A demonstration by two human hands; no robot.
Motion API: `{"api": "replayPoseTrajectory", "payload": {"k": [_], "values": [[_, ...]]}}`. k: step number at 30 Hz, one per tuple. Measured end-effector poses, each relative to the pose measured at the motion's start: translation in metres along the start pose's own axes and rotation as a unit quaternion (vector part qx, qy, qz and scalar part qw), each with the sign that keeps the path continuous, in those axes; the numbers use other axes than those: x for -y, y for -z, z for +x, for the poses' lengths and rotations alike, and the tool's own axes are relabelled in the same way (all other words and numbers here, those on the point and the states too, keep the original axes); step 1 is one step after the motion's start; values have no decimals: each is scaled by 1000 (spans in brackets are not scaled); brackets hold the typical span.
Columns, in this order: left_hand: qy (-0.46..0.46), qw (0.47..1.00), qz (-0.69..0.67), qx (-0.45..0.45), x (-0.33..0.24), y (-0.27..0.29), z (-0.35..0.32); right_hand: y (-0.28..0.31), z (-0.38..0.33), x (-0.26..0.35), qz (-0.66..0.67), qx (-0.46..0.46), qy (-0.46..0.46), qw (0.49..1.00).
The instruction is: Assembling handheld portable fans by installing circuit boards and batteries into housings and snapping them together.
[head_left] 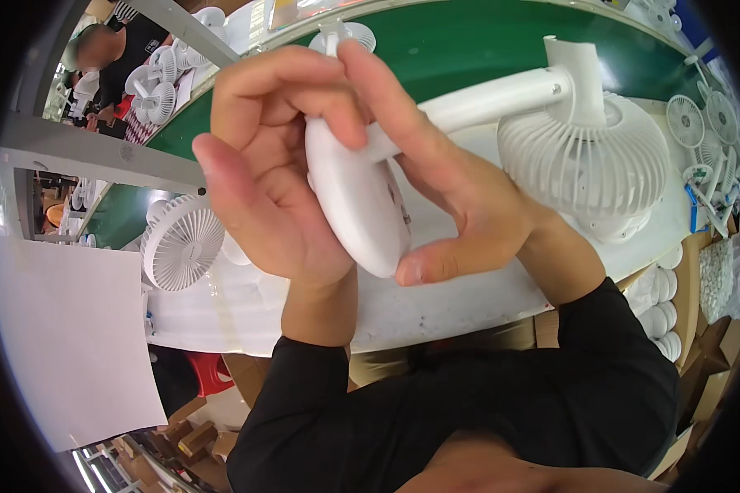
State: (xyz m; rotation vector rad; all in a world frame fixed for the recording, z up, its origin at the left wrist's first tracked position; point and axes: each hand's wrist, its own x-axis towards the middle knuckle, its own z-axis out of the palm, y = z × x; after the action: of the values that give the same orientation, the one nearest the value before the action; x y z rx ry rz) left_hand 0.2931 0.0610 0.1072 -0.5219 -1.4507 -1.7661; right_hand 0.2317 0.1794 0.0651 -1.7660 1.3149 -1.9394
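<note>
From the head view, we grasp the white fan base (358, 205) with both hands, left hand (263, 164) and right hand (460, 197), above the bench (436, 304)'s near edge. It looks light, stiff, smooth plastic; holding its rim seems safest.

Round fan base (355, 205) between your hands: smooth white plastic, slight sheen. Ribbed fan head (584, 160) right of your right hand (460, 197): matt white plastic. Belt (469, 41) beyond your fingers: matt green.
</note>
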Motion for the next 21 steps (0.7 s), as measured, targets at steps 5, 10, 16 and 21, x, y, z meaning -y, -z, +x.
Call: {"api": "replayPoseTrajectory", "payload": {"k": [5,10,16,21], "values": [[2,996,-93,5,9,16,-2,-21,1,15,-14,-50,-26,998],[42,997,15,-63,31,41,-4,-22,2,-3,-222,-95,-109,964],[85,971,204,-90,62,53,24,67,-5,-38,-333,-340,-176,861],[152,833,531,-36,139,124,6,128,-38,-80,-393,-390,-325,767]]}}
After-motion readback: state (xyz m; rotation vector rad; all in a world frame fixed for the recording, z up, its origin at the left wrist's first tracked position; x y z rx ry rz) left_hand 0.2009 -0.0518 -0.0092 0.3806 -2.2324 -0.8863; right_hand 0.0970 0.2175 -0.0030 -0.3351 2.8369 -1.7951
